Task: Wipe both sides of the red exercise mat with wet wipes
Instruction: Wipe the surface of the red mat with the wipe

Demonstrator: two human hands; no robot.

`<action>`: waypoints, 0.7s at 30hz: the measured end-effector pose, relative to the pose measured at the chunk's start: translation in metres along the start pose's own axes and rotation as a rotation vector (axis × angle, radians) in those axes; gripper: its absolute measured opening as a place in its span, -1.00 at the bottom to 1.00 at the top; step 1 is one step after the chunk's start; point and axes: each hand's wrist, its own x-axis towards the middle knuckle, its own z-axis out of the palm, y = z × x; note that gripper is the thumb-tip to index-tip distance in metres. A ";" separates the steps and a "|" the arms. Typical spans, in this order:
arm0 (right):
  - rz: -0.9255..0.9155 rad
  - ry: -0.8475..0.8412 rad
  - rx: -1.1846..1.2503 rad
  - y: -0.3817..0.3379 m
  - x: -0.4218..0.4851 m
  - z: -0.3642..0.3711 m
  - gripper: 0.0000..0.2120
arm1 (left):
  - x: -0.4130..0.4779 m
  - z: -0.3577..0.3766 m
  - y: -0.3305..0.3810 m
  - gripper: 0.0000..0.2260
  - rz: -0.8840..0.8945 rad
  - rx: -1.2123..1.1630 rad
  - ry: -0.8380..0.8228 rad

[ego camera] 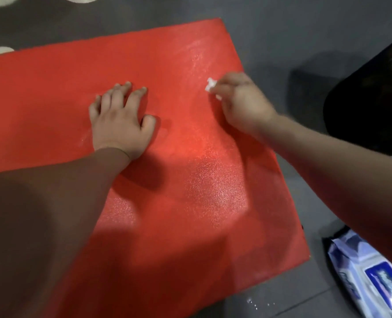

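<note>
Red exercise mat [179, 180] flat on grey floor [305, 42]. Left hand [121, 120] pressed on mat centre, fingers spread. Right hand [241, 102] near mat's right edge, clutching white wipe [211, 84]. Wipes pack [362, 278] off mat's near right corner.

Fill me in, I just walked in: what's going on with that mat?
A person is wiping the red mat on the floor. The left hand presses on the mat, while the right hand pinches a crumpled wipe near its right edge. A pack of wipes lies on the floor beside the mat.
</note>
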 end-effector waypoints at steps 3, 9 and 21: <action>-0.238 -0.131 0.078 -0.048 -0.055 -0.004 -0.62 | 0.000 0.000 -0.001 -0.46 -0.006 -0.006 -0.015; -0.456 -0.234 0.119 -0.069 -0.112 -0.014 -0.69 | -0.003 0.001 -0.002 -0.45 0.001 0.022 -0.065; -0.187 -0.155 0.021 -0.055 -0.091 -0.017 -0.65 | -0.038 -0.036 0.010 -0.40 -0.028 0.008 -0.475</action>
